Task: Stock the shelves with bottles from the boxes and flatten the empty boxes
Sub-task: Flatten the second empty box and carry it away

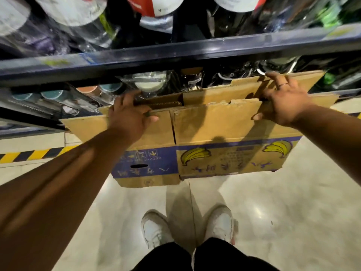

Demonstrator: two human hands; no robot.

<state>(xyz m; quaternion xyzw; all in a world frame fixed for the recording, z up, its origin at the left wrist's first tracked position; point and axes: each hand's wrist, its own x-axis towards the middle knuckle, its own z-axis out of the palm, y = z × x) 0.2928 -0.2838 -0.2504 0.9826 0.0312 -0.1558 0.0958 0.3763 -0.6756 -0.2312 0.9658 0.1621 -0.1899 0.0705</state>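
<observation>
Entry: flattening step.

- The brown corrugated cardboard box with a blue band and yellow banana prints (224, 124) is hanging at the centre of the frame. It is held off the floor, in front of the lower shelf.
- The left grip (129, 112) is clamping the box's top edge at centre left, fingers curled over the far side and thumb on the near panel.
- The right grip (283, 102) is pinching the flaps at upper right, fingers spread over the far flap and thumb on the near one.
- No bottles are showing inside the box. Its panels are lying almost flat against each other, with only a narrow gap at the top edge beside the left grip.

Progress (judgement): this box is looking emptied and nearly collapsed, with the last pressing together left to do. Blurred glass bottles with pale labels (82, 10) are crowding the shelves along the top of the frame, so stocking here seems well advanced. No other boxes are in sight, so I cannot tell how many remain.

Surroundings: a dark blue metal shelf rail (175, 53) is crossing the upper frame. Below is a pale glossy tiled floor (293, 212), with a yellow-and-black hazard stripe (29, 155) at mid left. White shoes (156, 229) are standing at bottom centre.
</observation>
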